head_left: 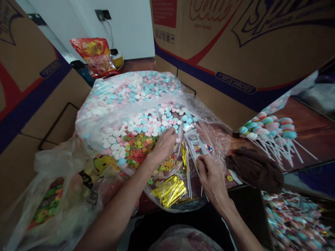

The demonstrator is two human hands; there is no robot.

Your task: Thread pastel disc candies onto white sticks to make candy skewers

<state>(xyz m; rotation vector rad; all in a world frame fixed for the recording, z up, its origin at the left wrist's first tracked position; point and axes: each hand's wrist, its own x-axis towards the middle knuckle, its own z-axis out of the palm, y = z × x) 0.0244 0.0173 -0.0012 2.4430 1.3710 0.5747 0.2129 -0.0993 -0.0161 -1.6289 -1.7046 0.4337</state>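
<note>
My left hand (164,143) reaches into a heap of round pastel candies (148,122), its fingers curled down. Whether a candy is between the fingertips is hidden. My right hand (211,171) is closed at the lower end of a clear printed plastic wrapper (195,142). Ring-shaped fruit-coloured candies (138,148) lie below and left of my left hand. Between my forearms is a pile of gold twist ties (170,191). White sticks (188,183) lie just left of my right hand.
Large cardboard boxes (204,78) stand behind and at the left. Candy lollipops (272,130) and a dark brown cloth (255,167) lie at the right. Wrapped candies (295,219) fill a box at lower right. A red bag (92,57) stands behind the heap.
</note>
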